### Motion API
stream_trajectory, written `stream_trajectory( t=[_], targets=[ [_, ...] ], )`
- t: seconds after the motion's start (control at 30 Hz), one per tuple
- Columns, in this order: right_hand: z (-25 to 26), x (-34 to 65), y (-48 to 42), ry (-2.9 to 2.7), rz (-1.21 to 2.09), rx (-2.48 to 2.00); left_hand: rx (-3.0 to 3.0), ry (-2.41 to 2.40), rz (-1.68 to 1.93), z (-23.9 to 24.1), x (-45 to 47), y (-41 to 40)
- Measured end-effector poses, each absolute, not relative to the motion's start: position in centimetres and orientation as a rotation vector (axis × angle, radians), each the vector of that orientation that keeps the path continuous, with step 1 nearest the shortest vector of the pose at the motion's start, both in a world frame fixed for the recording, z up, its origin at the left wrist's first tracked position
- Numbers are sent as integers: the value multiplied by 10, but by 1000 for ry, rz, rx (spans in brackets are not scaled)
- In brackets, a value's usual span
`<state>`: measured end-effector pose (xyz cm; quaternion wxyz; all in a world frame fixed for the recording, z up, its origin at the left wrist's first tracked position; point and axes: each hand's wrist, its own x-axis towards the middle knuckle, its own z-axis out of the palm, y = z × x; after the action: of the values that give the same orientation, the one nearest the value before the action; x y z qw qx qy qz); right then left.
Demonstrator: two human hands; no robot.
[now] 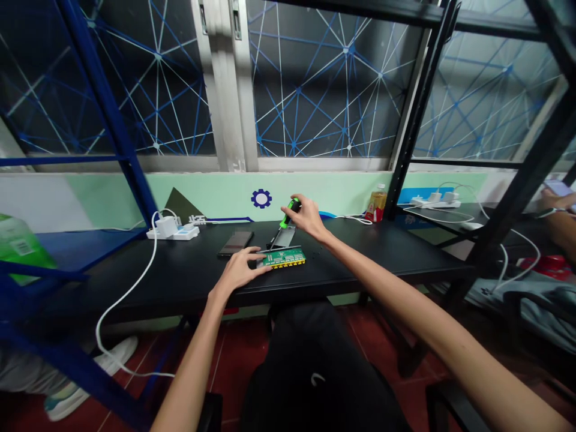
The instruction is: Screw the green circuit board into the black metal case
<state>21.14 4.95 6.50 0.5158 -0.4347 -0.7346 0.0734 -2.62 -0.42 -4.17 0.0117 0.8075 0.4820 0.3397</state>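
My left hand [239, 269] grips the left end of a green circuit board [281, 257] with a row of yellow connectors along its near edge, thumb in front and fingers behind. The board lies on the black desk [360, 255]. In my right hand [309, 218] is a green and black screwdriver [285, 222], tilted with its shaft slanting down to the left behind the board. I cannot tell what its tip touches. A grey flat piece [287, 236] lies just behind the board. Tiny dark bits, perhaps screws, lie right of it.
A phone [236, 242] lies left of the board. Farther left is a white power strip [176, 231] with a hanging cable [127, 294]. A bottle [377, 201] stands at the back right. Blue and black frame posts flank the desk. Another person's hand [558, 201] holds a phone at far right.
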Motion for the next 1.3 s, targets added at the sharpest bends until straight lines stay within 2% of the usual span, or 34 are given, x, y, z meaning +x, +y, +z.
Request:
stream_trajectory(
  t=[0.77, 1.0, 1.3],
  targets=[
    [67, 204, 46, -1821, 134, -1009, 2482, 1534, 1018, -40, -24, -9],
    [70, 204, 42, -1830, 209, -994, 2517, 1526, 1031, -43, -24, -8],
    [83, 203, 36, -2021, 188, -936, 2545, 1511, 997, -40, -23, -12]
  ],
)
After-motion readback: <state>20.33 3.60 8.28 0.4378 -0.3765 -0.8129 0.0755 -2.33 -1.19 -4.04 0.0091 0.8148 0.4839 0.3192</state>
